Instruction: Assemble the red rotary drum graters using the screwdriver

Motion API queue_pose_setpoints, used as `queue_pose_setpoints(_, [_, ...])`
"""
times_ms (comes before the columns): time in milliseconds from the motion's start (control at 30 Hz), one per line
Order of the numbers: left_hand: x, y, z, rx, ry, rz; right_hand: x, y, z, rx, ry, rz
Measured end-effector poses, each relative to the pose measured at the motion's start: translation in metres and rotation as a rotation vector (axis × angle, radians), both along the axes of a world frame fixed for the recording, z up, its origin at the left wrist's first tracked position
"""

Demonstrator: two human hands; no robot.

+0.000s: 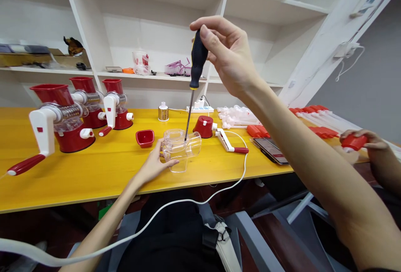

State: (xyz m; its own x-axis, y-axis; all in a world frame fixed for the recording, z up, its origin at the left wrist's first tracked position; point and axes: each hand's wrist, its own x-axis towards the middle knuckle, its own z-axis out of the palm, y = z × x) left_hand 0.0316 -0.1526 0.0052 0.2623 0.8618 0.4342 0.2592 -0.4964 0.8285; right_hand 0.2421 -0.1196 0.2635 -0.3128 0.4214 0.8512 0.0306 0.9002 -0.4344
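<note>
A thick white cable (28,254) trails across the person's lap and up onto the yellow table (103,176). Near the table's front edge, the left hand (152,164) wraps its fingers around one end of a clear plastic housing (183,148), holding it on the tabletop. A screwdriver (194,65) stands nearly upright with its tip inside the housing. The right hand (228,57) grips its black handle from above with thumb and fingertips. Just behind are a small red cup (145,137), a red base (203,126) and a white crank handle (230,143). A phone (271,150) lies to the right. At far right, another person's hand (372,144) clasps a red part (354,141). Three assembled red grinders (67,123) stand at the left, in front of white shelves (150,29).
</note>
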Motion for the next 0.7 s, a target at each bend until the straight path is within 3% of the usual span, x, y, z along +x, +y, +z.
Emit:
queue_pose_setpoints(167, [-0.0006, 0.0, 0.0005, 0.012, 0.004, -0.001, 0.004, 0.0029, 0.0029, 0.001, -0.023, 0.137])
queue_pose_setpoints(400, [-0.0013, 0.0005, -0.0001, 0.02, 0.021, 0.009, 0.0013, 0.0021, 0.0012, 0.101, 0.045, 0.038])
queue_pose_setpoints(567, [-0.0011, -0.0004, 0.0, 0.012, 0.032, 0.021, 0.0035, 0.0025, 0.0047, 0.001, -0.021, 0.179])
queue_pose_setpoints(700, [-0.0006, 0.0, -0.0003, 0.018, 0.035, 0.025, -0.0008, -0.0002, 0.0035, 0.037, 0.025, 0.187])
